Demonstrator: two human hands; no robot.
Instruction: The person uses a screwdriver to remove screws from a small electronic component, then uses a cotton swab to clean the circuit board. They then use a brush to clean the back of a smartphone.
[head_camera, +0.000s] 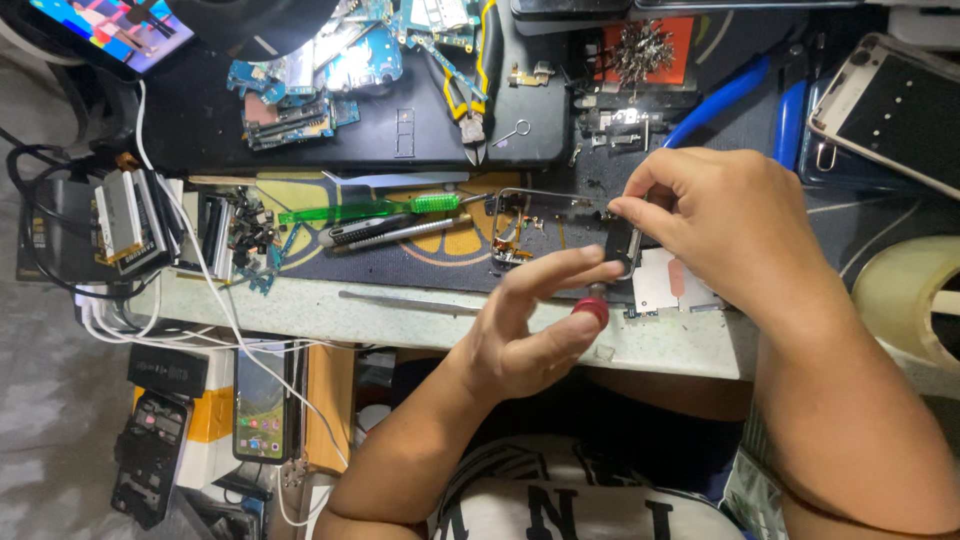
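The right hand (735, 235) is pinching a small dark part (622, 245) steady over the phone frame (545, 225) while the left hand (530, 325), fingers spread, is guiding a red-capped screwdriver (590, 312) toward it

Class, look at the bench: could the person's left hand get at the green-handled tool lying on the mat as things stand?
Probably yes. The green-handled tool lies uncovered on the mat, just left of the left hand, with nothing stacked on it. That hand already grips a red-capped screwdriver, which it would likely have to put down first.

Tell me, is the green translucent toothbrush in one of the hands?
No, the green translucent toothbrush lies on the mat, left of both hands.
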